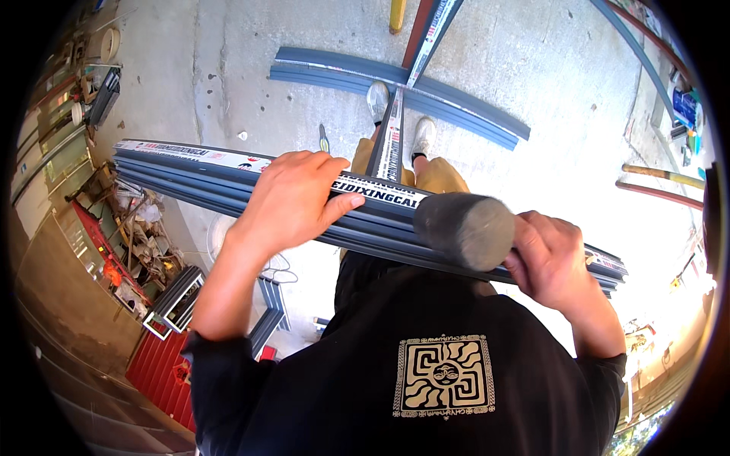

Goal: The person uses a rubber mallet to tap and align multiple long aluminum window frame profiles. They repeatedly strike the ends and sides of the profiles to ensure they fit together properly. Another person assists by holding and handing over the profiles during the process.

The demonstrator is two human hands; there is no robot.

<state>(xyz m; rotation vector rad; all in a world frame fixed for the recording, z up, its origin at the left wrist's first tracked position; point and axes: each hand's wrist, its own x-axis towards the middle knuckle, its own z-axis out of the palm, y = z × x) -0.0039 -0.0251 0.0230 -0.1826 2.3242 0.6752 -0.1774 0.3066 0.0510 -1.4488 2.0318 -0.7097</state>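
A long dark grey metal profile (190, 179) with grooves and a printed white film strip runs crosswise in front of my body. My left hand (293, 197) grips it left of its middle, thumb on the near side and fingers over the far side. In my right hand (553, 257) is a rubber mallet, its black, cylindrical head (464, 228) over the profile's right half; whether it touches the metal I cannot tell. The mallet's handle is mostly hidden by my fingers. A similar upright profile (390, 137) extends from the held one, between my legs, toward a crosswise profile (327, 70) on the floor.
Beyond the floor profile, another film-covered bar (433, 38) continues away. A small hand tool (324, 139) lies on the concrete left of my feet. Scrap and clutter (137, 235) fill the left side, near a small frame (176, 300). Bars (661, 176) lie at the right.
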